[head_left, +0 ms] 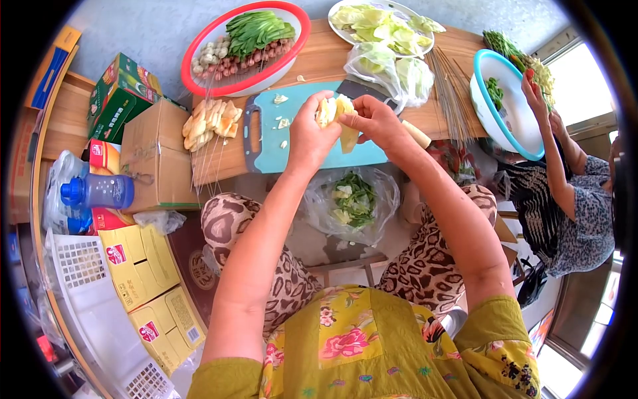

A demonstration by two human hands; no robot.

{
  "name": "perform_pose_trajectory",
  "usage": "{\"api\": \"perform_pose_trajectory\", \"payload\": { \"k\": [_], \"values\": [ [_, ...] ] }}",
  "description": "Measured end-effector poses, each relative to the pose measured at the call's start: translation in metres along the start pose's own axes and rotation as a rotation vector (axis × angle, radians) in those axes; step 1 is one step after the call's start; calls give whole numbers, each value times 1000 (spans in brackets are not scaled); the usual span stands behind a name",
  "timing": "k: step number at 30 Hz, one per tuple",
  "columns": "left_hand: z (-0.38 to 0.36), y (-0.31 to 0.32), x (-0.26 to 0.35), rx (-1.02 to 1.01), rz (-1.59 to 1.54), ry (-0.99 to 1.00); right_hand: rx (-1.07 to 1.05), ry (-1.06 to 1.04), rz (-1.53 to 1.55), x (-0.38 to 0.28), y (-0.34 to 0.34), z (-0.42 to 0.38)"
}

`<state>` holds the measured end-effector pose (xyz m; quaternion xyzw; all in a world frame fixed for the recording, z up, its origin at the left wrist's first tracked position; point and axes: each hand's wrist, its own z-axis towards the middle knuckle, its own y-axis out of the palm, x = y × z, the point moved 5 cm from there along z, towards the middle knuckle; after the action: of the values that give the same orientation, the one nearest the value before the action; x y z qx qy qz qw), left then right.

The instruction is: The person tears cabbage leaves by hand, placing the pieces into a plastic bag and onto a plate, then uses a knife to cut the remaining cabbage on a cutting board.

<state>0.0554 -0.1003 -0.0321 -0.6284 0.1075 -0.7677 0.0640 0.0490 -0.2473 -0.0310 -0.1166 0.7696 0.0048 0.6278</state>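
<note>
Over the cutting board, my left hand (311,135) is closed round a bunch of pale yellow, layered leaf pieces (325,113) that look like cabbage. My right hand (380,125) pinches the same bunch from the other side, and a flat yellowish piece (349,138) hangs below its fingers. Beneath both hands lies the turquoise cutting board (269,143) with a grey handle, dotted with small pale scraps (284,124). A dark cleaver blade (362,90) shows behind my right hand, and a tan wooden handle (417,134) sticks out to its right.
A red-rimmed bowl (302,40) holds greens and skewers; tan skewered slices (211,121) lie at left. Cabbage leaves fill a plate (335,30) beside loose skewers (452,100). A bag of scraps (385,193) sits below the board. Another person's hand (533,93) is by a blue-rimmed basin (482,70).
</note>
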Motion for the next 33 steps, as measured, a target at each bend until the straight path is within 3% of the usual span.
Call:
{"api": "perform_pose_trajectory", "payload": {
  "k": [3, 9, 13, 17, 28, 30, 33],
  "values": [
    [1, -2, -2, -13, -45, -44, -7, 45, 70, 2, -3, 2],
    [1, -3, -4, -40, -367, -316, 97, 55, 3, -4, -18, 3],
    [2, -10, -10, -36, -696, -436, 83, 106, 263, -3, -32, 4],
    [1, -5, -12, -114, -1032, -545, 1, 138, 197, -3, -16, -3],
    [-2, 6, -10, -134, -1083, -524, 55, -29, 24, 10, 3, 6],
    [-2, 6, -14, -145, -1125, -520, -6, 108, 279, 11, 5, 5],
    [-2, 6, -11, -176, -814, -391, -35, 97, 400, 12, 13, 3]
  ]
}}
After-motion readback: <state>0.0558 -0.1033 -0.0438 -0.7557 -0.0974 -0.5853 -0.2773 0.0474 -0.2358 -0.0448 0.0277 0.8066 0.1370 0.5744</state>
